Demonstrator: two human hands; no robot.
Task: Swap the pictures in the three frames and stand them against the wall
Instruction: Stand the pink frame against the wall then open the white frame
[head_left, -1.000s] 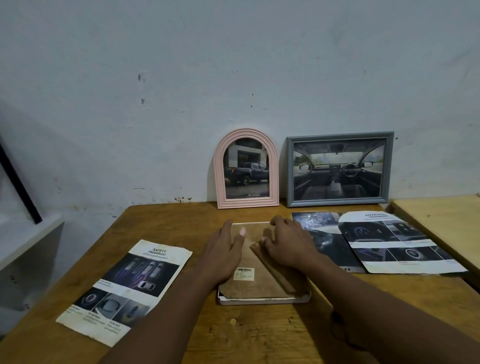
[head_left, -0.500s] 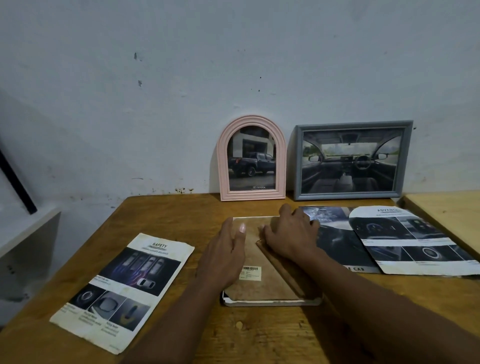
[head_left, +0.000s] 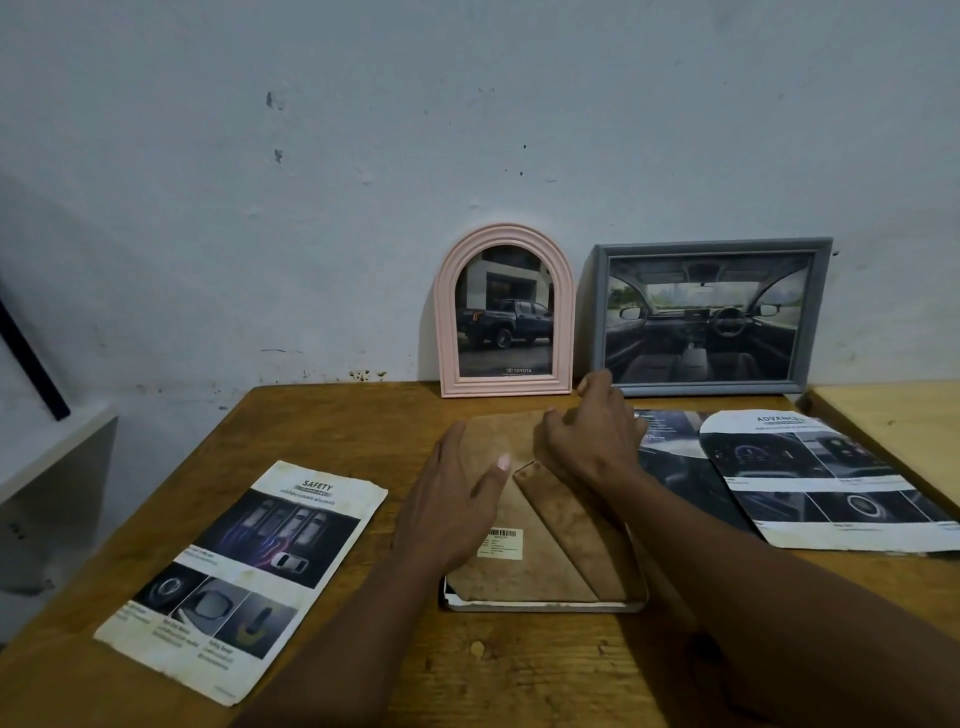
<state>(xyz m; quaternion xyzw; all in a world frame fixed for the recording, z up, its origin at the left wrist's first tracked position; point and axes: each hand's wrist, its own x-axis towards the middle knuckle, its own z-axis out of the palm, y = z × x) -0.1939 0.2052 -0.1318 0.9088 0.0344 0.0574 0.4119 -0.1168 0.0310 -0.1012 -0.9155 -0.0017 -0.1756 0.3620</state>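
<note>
The right hand has lifted off the easel leg, where it was pressed half a second ago, and now reaches toward the far edge of the face-down frame. Its fingers are loosely curled and hold nothing; their tips hover near the lower edge of the grey frame. The left hand has stayed flat on the backing board, palm down, fingers spread and released, pinning it to the table. This reads as the last frame's back being closed or its tabs worked at the far end; whether a new picture already sits inside cannot be told from this side.

Two frames already stand against the wall: a pink arched frame of ridged moulding holding a pickup truck picture, and just to its right the grey rectangular one, showing a car interior behind a slightly glossy pane. So one frame is probably left to finish and stand up.

The face-down frame lies mid-table, its back a mottled brown fibreboard with a hinged easel leg and a small barcode label, and its pale edge shows along the near side. Loose brochure pages lie flat on both sides: a creased "Safety" sheet to the left and an arch-cut sheet overlapping a darker page to the right. The tabletop is worn, scuffed wood.
</note>
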